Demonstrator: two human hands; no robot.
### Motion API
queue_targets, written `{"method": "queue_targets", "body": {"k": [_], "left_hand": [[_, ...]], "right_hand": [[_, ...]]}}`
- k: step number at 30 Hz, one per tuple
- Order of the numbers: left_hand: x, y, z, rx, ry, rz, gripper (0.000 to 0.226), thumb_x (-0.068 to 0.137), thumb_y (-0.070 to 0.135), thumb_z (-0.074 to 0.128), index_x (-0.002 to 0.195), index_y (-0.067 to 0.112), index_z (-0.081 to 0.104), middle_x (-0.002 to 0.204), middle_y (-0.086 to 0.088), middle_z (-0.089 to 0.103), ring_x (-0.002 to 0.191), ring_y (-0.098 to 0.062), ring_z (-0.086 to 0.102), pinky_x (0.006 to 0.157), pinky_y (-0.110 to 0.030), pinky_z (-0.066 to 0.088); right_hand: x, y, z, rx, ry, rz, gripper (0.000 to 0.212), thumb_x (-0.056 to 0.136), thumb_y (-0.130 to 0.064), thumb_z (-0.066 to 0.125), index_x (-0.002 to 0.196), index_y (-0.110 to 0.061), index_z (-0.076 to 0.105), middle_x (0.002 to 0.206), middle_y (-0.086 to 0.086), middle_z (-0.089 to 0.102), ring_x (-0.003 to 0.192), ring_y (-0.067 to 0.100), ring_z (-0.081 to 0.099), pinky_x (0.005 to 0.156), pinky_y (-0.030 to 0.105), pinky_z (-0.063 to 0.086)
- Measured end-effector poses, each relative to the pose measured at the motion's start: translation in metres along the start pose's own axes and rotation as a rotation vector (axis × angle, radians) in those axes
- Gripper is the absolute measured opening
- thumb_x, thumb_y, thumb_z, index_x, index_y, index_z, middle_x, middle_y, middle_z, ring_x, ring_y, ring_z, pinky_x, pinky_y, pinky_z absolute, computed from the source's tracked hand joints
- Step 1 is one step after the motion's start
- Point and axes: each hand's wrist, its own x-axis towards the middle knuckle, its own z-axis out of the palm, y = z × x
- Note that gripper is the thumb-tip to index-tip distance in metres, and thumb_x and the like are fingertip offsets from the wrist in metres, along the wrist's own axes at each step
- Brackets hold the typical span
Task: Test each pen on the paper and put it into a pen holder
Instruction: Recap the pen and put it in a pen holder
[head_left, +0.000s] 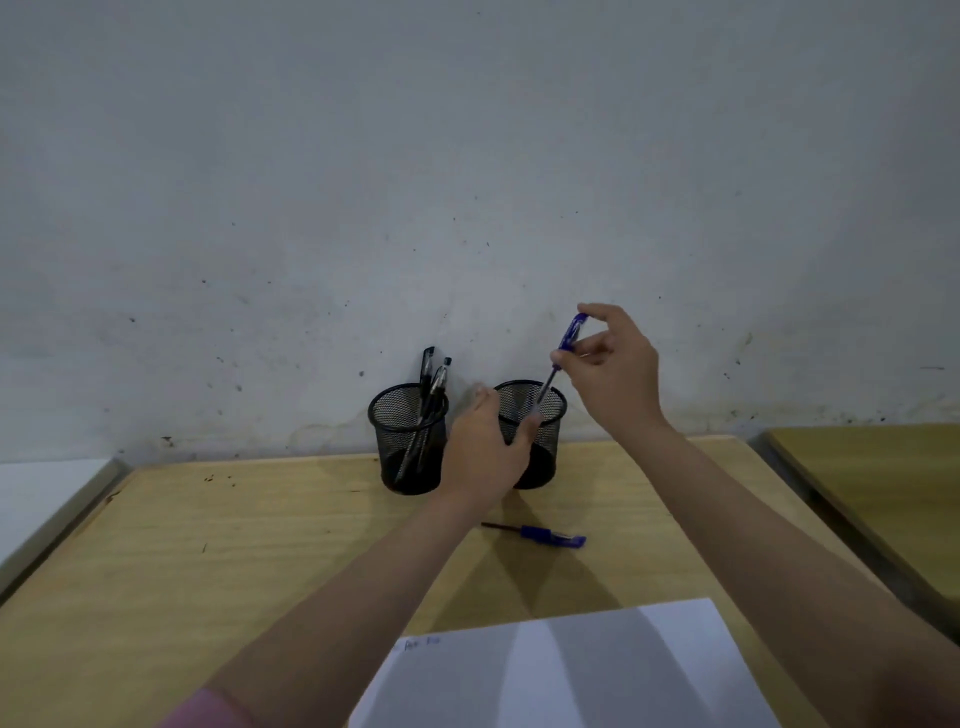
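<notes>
The step in hand is placement: a tested pen is being put into a holder.

The right hand (610, 371) pinches a blue pen (563, 353) by its capped upper end between thumb and forefinger; the other fingers are loosely curled. The pen hangs tip-down and tilted, cap toward 1 o'clock, and its tip sits at the mouth of the right holder (535, 436), inside the rim as far as can be judged.

The left hand (485, 447) wraps the near-left wall of that holder, thumb on its right side, fingers behind it, steadying it. Its fingers are partly hidden; how hard they press cannot be told.

Next move, as a judgement: lower the pen until its tip nears the base, then open the pinch. The lean should be kept small so that the barrel does not catch on the mesh rim. The left hand should hold the holder firm until release.

Count:
- Holders: two, black mesh, side by side at 12 o'clock on the desk (234, 545), by the wall.
- Pens in the left holder (395, 441): black pens (431, 395), apparently three; the exact number is hard to separate.
- Blue pens: two, one in the right hand and a second pen (540, 534) lying on the desk between the holders and the paper.
- Paper (597, 670): one sheet at 6 o'clock, with faint marks at its top-left corner.
</notes>
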Motion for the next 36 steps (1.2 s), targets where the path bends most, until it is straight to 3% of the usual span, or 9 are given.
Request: {"method": "queue_targets", "body": {"k": [2, 4, 9, 13, 17, 23, 28, 31, 36], "left_hand": [[0.001, -0.004, 0.004, -0.047, 0.022, -0.013, 0.057, 0.087, 0.046, 0.056, 0.122, 0.001, 0.052, 0.134, -0.024, 0.049, 0.122, -0.029, 0.049, 0.097, -0.03, 0.041], [0.0, -0.006, 0.005, -0.098, 0.04, -0.009, 0.064, 0.086, 0.043, 0.059, 0.133, 0.002, 0.044, 0.145, -0.016, 0.039, 0.136, -0.02, 0.034, 0.104, -0.019, 0.025], [0.001, -0.007, 0.006, -0.127, 0.067, 0.005, 0.066, 0.085, 0.042, 0.061, 0.134, 0.002, 0.043, 0.146, -0.015, 0.037, 0.137, -0.018, 0.031, 0.104, -0.018, 0.022], [-0.001, -0.005, 0.0, -0.092, 0.031, -0.007, 0.069, 0.085, 0.046, 0.058, 0.137, 0.004, 0.039, 0.147, -0.012, 0.037, 0.137, -0.019, 0.032, 0.106, -0.023, 0.026], [-0.017, -0.005, -0.02, -0.128, 0.028, 0.021, 0.06, 0.085, 0.042, 0.061, 0.133, 0.01, 0.045, 0.139, -0.008, 0.049, 0.13, -0.017, 0.042, 0.101, -0.022, 0.032], [-0.075, -0.034, -0.062, -0.098, 0.088, 0.088, 0.055, 0.078, 0.039, 0.07, 0.124, 0.012, 0.057, 0.126, 0.004, 0.057, 0.118, -0.008, 0.05, 0.094, -0.01, 0.033], [-0.13, -0.081, -0.092, 0.035, -0.047, -0.082, 0.073, 0.074, 0.054, 0.067, 0.133, 0.017, 0.047, 0.141, -0.001, 0.047, 0.129, -0.016, 0.041, 0.105, -0.032, 0.035], [-0.159, -0.101, -0.111, 0.144, -0.166, -0.161, 0.092, 0.065, 0.076, 0.054, 0.139, 0.025, 0.037, 0.148, 0.004, 0.037, 0.135, -0.014, 0.031, 0.112, -0.041, 0.027], [-0.186, -0.12, -0.122, 0.409, -0.31, -0.08, 0.113, 0.054, 0.093, 0.029, 0.145, 0.026, 0.021, 0.157, 0.007, 0.011, 0.143, -0.009, 0.008, 0.116, -0.049, 0.002]], "right_hand": [[-0.002, 0.015, 0.01, -0.06, -0.022, 0.024, 0.033, 0.075, -0.01, 0.077, 0.105, -0.013, 0.064, 0.07, 0.0, 0.066, 0.063, 0.003, 0.063, 0.068, 0.02, 0.056], [-0.007, 0.029, 0.017, -0.116, -0.046, 0.052, 0.023, 0.076, -0.012, 0.075, 0.098, -0.008, 0.069, 0.074, 0.001, 0.066, 0.066, 0.01, 0.064, 0.073, 0.03, 0.058], [-0.013, 0.042, 0.015, -0.151, -0.014, 0.089, 0.034, 0.08, -0.013, 0.071, 0.112, -0.005, 0.067, 0.091, 0.008, 0.069, 0.085, 0.018, 0.063, 0.083, 0.036, 0.054], [-0.019, 0.038, 0.008, -0.193, 0.025, 0.066, 0.045, 0.082, -0.016, 0.07, 0.125, -0.008, 0.057, 0.112, 0.009, 0.06, 0.097, 0.018, 0.056, 0.079, 0.028, 0.045], [-0.038, 0.026, -0.001, -0.205, 0.088, -0.146, 0.022, 0.079, -0.008, 0.07, 0.101, -0.007, 0.067, 0.095, 0.01, 0.064, 0.082, 0.013, 0.054, 0.073, 0.023, 0.043], [-0.091, 0.022, 0.012, -0.167, -0.128, -0.295, 0.011, 0.071, 0.001, 0.073, 0.078, -0.007, 0.07, 0.073, 0.008, 0.065, 0.064, 0.015, 0.057, 0.063, 0.014, 0.045], [-0.125, 0.034, 0.024, -0.275, -0.319, -0.108, 0.013, 0.074, -0.005, 0.071, 0.086, -0.01, 0.072, 0.081, 0.009, 0.067, 0.071, 0.019, 0.058, 0.069, 0.038, 0.053], [-0.132, 0.039, 0.021, -0.396, -0.374, -0.068, 0.019, 0.078, -0.015, 0.071, 0.096, -0.008, 0.071, 0.091, 0.009, 0.067, 0.084, 0.024, 0.06, 0.074, 0.04, 0.052], [-0.137, 0.041, 0.016, -0.515, -0.456, 0.008, 0.015, 0.081, -0.017, 0.066, 0.092, -0.012, 0.073, 0.093, 0.007, 0.068, 0.087, 0.026, 0.061, 0.076, 0.039, 0.052]]}}
